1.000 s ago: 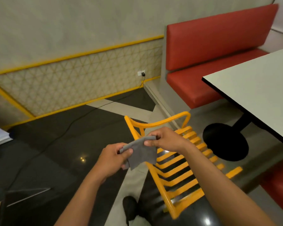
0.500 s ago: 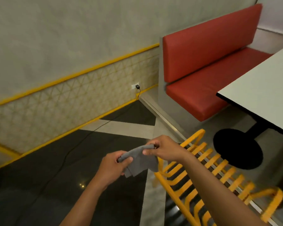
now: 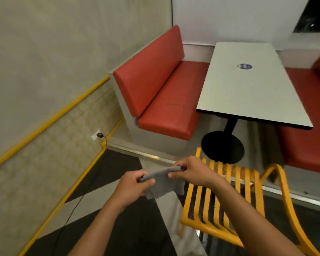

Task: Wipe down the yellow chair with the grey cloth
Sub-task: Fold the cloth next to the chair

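Note:
The yellow slatted chair (image 3: 236,183) stands low and right of centre, its seat slats running away from me and one curved arm on the right. Both hands hold the grey cloth (image 3: 163,182) stretched between them, above the floor just left of the chair's seat. My left hand (image 3: 135,185) pinches the cloth's left end. My right hand (image 3: 190,170) pinches its right end, over the chair's near-left corner. The cloth hangs down between them; I cannot tell whether it touches the chair.
A white table (image 3: 251,85) on a black pedestal base (image 3: 223,146) stands beyond the chair. Red benches flank it: one (image 3: 163,97) left, another (image 3: 307,137) right. A wall socket with a black cable (image 3: 99,134) is on the left wall. The floor is dark and glossy.
The view has swung right and up, bringing the whole table and right bench into sight. The chair now appears to the right of my hands. Both hands keep the cloth stretched between them.

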Tool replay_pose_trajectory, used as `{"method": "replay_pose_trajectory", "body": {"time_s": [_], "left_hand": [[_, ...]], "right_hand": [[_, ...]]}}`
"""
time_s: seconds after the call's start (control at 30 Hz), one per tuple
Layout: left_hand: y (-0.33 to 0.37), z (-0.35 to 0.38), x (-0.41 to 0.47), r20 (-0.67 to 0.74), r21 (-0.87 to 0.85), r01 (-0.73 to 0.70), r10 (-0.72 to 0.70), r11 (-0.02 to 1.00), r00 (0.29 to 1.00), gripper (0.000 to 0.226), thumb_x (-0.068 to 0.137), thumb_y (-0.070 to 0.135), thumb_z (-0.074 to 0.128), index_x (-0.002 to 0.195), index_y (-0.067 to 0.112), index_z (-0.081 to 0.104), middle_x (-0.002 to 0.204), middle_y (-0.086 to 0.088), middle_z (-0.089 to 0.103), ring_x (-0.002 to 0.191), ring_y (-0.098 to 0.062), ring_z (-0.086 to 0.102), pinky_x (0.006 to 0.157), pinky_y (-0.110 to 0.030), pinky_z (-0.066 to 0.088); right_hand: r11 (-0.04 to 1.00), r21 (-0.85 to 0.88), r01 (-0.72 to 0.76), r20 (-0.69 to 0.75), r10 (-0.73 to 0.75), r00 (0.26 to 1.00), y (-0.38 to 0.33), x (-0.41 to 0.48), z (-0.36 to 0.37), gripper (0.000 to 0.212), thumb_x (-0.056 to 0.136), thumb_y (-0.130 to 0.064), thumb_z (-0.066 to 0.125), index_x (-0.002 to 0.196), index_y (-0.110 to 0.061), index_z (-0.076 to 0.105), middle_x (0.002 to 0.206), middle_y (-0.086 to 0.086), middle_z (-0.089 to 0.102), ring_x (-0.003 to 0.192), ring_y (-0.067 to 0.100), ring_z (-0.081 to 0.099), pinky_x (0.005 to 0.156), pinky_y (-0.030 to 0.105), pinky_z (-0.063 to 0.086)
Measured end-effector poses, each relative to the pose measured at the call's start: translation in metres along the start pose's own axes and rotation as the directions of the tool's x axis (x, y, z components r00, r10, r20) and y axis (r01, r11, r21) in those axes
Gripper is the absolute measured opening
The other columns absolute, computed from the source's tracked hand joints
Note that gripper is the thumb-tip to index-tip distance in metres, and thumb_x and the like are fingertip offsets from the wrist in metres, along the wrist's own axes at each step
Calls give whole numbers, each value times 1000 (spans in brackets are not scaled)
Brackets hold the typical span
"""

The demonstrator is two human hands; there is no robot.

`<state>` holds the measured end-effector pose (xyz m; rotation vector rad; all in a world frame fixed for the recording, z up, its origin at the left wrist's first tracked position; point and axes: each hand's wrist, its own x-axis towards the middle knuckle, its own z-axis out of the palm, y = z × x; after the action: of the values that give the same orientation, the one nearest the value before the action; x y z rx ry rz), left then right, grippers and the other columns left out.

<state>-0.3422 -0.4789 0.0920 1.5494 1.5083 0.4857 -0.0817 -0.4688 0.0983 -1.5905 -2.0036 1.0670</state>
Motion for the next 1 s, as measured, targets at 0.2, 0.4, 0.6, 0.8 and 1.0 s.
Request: {"method": "replay_pose_trajectory", "body": {"time_s": [0.2,0.4,0.6,0.8,1.0], "left_hand": [[28,-20,71,213,128,-147,117,981,970,11,89,35,82,88,24,82,86,-3,79,82,-19,75,75,-41,62],[48,-7,149,339,98,-190,147,977,929,4,91,35,81,93,32,80,87,6,79,80,-7,72,69,-23,57],[84,11,240,285,106,-231,193,967,939,11,78,35,86,86,35,78,82,5,79,75,-15,74,75,-44,63],[145,41,340,421,279,-419,282,864,862,12,82,30,89,91,26,82,83,8,78,74,-7,67,67,-22,52],[234,70,472,481,373,-578,381,726,789,14,80,28,90,92,25,84,72,16,67,74,-8,61,56,-14,37]], "right_hand": [[968,189,-164,-282,213,935,6,1,-9,13,89,-31,82,101,-34,82,92,-14,77,87,-2,68,76,26,60],[939,224,-260,-371,329,869,33,35,-43,10,89,-30,82,97,-37,82,91,-14,78,92,3,72,79,30,64],[915,221,-337,-393,400,828,57,79,-92,9,90,-30,81,98,-34,81,92,-12,76,93,3,69,81,26,60],[866,235,-441,-467,499,730,94,125,-145,17,92,-15,79,106,-25,81,96,-8,76,92,9,71,76,21,58],[815,214,-538,-560,554,616,135,200,-231,22,91,-7,75,109,-17,82,106,2,78,92,11,65,66,10,45]]}}
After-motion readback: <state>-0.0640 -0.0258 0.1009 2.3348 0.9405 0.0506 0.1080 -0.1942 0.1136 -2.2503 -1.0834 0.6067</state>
